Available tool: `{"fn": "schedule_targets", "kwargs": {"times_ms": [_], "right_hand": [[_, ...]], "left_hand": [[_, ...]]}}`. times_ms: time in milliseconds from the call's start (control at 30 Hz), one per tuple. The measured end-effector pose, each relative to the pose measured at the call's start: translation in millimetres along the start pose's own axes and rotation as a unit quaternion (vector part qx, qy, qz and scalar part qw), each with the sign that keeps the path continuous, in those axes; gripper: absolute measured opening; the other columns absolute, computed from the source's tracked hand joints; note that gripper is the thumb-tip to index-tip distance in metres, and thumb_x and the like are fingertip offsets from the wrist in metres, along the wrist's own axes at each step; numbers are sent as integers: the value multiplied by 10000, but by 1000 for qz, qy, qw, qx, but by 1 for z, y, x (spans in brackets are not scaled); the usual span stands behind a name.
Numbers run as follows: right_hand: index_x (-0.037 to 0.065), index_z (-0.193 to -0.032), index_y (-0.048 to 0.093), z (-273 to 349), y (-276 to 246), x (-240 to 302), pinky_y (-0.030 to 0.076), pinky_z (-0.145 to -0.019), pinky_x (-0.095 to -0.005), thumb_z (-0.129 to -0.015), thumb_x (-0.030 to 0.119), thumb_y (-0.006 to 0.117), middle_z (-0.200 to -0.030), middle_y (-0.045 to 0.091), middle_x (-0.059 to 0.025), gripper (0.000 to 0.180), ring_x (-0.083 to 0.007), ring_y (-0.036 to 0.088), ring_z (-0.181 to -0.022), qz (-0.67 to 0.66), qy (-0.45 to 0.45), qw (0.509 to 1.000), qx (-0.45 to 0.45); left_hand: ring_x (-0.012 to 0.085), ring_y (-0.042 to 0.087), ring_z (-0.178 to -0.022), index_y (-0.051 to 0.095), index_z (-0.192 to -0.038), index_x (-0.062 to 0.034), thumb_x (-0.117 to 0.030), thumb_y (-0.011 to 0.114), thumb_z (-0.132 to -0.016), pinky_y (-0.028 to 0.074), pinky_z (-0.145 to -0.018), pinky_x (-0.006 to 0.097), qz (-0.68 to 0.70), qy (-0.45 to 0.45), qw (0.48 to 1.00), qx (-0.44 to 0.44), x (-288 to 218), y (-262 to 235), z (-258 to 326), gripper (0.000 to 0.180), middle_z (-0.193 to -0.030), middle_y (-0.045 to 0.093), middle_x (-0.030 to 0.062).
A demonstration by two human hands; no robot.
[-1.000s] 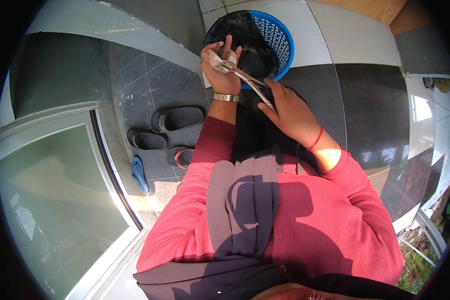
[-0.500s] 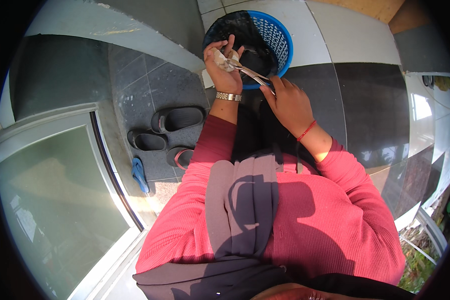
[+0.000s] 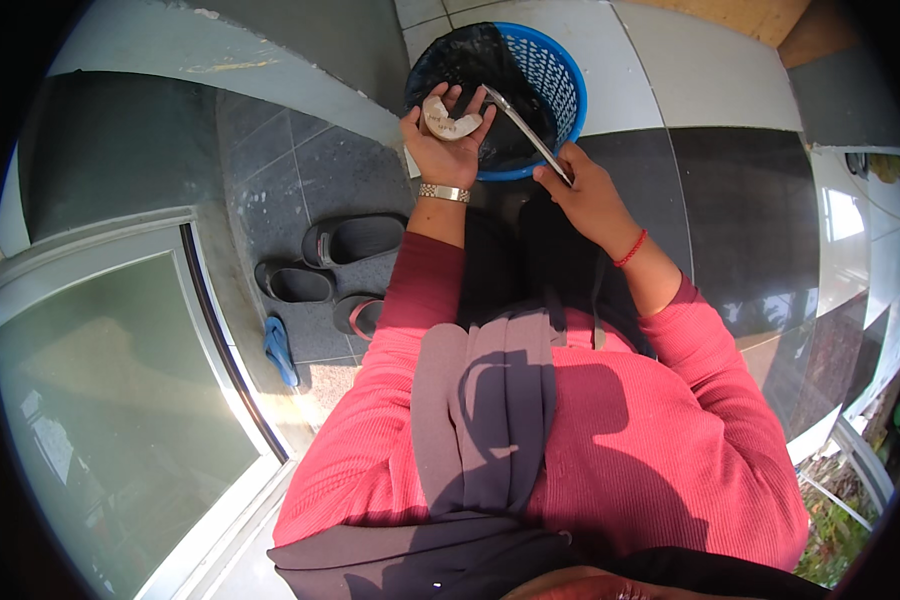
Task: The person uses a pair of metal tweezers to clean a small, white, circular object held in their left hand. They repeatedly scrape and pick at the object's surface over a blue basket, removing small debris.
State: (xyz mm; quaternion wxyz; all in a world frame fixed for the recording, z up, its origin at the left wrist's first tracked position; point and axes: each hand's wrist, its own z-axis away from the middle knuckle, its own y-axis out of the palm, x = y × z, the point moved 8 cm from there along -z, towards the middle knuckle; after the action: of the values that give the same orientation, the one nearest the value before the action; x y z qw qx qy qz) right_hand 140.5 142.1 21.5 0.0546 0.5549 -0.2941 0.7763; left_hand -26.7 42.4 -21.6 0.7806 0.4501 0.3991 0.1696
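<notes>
My left hand [image 3: 442,152] is turned palm up over the near left part of a bin, its fingers curled loosely around a horseshoe-shaped, cream-coloured plaster piece [image 3: 454,129]. The piece looks like a dental cast and has dark marks on its rim. From the right, my right hand [image 3: 592,192] grips the near end of a long, slim silver hand tool [image 3: 526,130], whose far tip points up and left, close to my left fingertips and apart from the plaster. Below both is a blue lattice bin [image 3: 571,80] lined with a black plastic bag [image 3: 475,60].
Dark clogs [image 3: 355,241] and a blue flip-flop [image 3: 278,350] lie on the grey tiles to the left. A glass-panelled white door frame [image 3: 185,300] stands at far left. A grey wall edge [image 3: 300,80] runs close beside the bin. Black and white tiles [image 3: 745,200] spread to the right.
The silver tool has come away from the plaster piece, and my right hand has drawn slightly right and down. My left hand has shifted a little left, showing more of the plaster.
</notes>
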Motion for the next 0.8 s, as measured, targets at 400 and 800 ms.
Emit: {"fn": "schedule_targets", "kwargs": {"times_ms": [400, 800], "right_hand": [[19, -880, 538, 2, -35, 27, 464, -716, -335, -792, 95, 668, -972, 545, -122, 174, -276, 559, -809, 24, -184, 982, 29], [130, -962, 594, -2, -53, 62, 453, -820, -399, -746, 180, 666, -1053, 527, -90, 233, -295, 549, -957, 314, -270, 909, 53]], "left_hand": [[420, 506, -1176, 423, -1293, -6, -426, 433, -942, 579, -761, 337, 57, -210, 966, 137, 2, 20, 6, 547, -1255, 522, 166], [241, 628, -894, 518, -1228, -100, -654, 314, -909, 441, -571, 236, -122, -245, 957, 97, 17, 0, 14, 671, -1062, 622, 102]]}}
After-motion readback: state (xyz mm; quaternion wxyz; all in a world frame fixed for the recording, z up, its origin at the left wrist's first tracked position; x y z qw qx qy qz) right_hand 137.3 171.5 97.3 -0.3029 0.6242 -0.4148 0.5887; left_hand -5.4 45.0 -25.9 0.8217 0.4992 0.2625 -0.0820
